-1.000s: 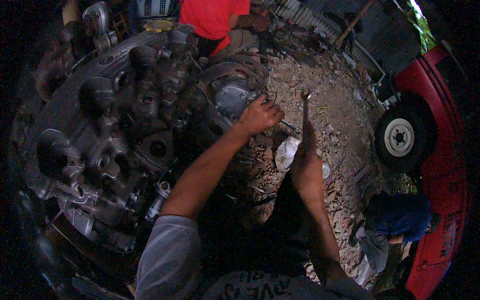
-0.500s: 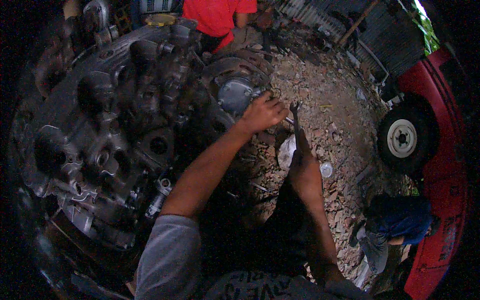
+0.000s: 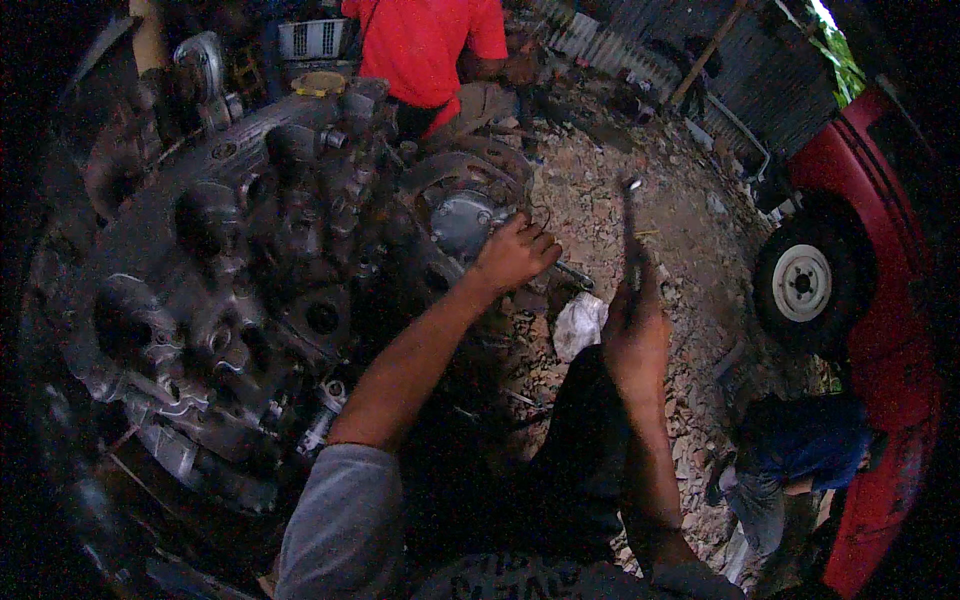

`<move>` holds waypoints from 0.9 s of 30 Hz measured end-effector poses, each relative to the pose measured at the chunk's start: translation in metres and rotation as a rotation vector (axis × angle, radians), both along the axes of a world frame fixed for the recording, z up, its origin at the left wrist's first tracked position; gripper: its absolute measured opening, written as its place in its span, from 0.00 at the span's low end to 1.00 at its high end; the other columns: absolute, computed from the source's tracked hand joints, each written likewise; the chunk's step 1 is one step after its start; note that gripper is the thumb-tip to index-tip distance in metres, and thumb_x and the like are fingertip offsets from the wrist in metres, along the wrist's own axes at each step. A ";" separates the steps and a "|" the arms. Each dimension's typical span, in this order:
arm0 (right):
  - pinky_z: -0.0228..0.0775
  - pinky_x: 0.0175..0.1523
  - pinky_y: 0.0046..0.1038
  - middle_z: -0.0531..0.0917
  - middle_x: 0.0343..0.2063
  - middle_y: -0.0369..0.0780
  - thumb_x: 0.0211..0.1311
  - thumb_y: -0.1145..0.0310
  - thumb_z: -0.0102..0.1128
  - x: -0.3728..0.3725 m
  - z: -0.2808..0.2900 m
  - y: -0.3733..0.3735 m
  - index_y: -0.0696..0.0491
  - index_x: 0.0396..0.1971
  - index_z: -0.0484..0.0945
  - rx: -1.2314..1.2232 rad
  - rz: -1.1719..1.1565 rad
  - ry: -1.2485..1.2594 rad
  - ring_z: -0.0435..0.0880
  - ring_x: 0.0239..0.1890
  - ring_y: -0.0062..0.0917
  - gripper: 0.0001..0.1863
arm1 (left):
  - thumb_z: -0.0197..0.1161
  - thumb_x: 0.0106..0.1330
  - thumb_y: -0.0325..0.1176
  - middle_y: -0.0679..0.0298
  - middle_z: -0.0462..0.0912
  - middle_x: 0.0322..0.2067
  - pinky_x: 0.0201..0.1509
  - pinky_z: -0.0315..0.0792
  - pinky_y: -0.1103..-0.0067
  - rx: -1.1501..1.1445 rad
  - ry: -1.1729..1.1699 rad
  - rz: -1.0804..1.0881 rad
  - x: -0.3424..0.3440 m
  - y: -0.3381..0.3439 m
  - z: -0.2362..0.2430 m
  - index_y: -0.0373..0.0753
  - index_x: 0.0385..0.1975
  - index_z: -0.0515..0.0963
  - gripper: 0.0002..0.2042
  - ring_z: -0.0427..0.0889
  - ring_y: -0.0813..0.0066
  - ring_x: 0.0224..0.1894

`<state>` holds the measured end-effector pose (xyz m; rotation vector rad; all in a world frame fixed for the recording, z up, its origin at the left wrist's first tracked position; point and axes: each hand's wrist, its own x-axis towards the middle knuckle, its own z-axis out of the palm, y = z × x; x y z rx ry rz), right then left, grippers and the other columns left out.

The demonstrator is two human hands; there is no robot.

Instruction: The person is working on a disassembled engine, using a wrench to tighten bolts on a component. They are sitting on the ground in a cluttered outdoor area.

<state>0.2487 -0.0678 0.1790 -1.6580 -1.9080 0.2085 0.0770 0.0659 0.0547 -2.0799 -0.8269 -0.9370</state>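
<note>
A big, grimy engine (image 3: 250, 290) fills the left half of the head view. My left hand (image 3: 515, 252) is closed at the engine's right end, beside a round grey cover (image 3: 462, 222). A short metal rod (image 3: 575, 274) pokes out of that fist to the right. My right hand (image 3: 635, 335) is apart from it, over the rubble, gripping a long thin metal tool (image 3: 631, 225) that points upward. My dark trouser leg lies under both arms.
A person in a red shirt (image 3: 420, 45) stands behind the engine. A red vehicle (image 3: 880, 300) with a white wheel (image 3: 800, 285) is at the right, a figure in blue clothes (image 3: 800, 450) crouches below it. A white rag (image 3: 578, 325) lies on the stony ground (image 3: 690, 220).
My right hand and its tool came in toward my left hand, then moved back out to the right. My left hand stays at the engine's end.
</note>
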 end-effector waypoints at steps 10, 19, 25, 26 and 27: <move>0.67 0.30 0.46 0.78 0.24 0.55 0.59 0.76 0.46 0.009 -0.033 -0.009 0.50 0.63 0.55 -0.143 0.162 -0.082 0.78 0.28 0.53 0.30 | 0.57 0.49 0.35 0.69 0.80 0.32 0.50 0.68 0.66 0.029 0.024 0.007 0.001 0.004 -0.008 0.47 0.31 0.79 0.09 0.78 0.73 0.37; 0.70 0.28 0.45 0.79 0.23 0.52 0.55 0.73 0.53 0.037 -0.064 0.024 0.54 0.59 0.58 -0.087 0.144 -0.234 0.79 0.25 0.48 0.30 | 0.57 0.49 0.34 0.67 0.81 0.35 0.46 0.68 0.68 -0.041 0.078 0.013 0.008 0.003 -0.003 0.46 0.37 0.79 0.13 0.78 0.71 0.41; 0.70 0.25 0.40 0.78 0.19 0.48 0.56 0.75 0.50 0.014 0.001 0.001 0.55 0.66 0.45 0.087 0.074 0.120 0.78 0.20 0.42 0.38 | 0.57 0.50 0.34 0.66 0.81 0.36 0.48 0.68 0.65 -0.078 0.129 0.090 -0.004 -0.004 -0.006 0.46 0.38 0.79 0.14 0.78 0.70 0.42; 0.70 0.25 0.39 0.77 0.19 0.48 0.56 0.76 0.49 0.019 -0.013 0.001 0.56 0.66 0.44 0.173 0.079 0.160 0.78 0.19 0.41 0.38 | 0.57 0.50 0.34 0.65 0.81 0.36 0.49 0.68 0.65 -0.066 0.121 0.074 0.003 0.001 -0.003 0.45 0.38 0.79 0.14 0.78 0.70 0.42; 0.71 0.27 0.41 0.79 0.21 0.50 0.57 0.75 0.49 0.023 -0.043 0.007 0.57 0.65 0.44 -0.058 -0.035 -0.146 0.79 0.23 0.45 0.37 | 0.57 0.50 0.34 0.65 0.81 0.36 0.49 0.67 0.65 -0.062 0.118 0.043 0.004 0.003 0.000 0.45 0.38 0.79 0.13 0.78 0.70 0.43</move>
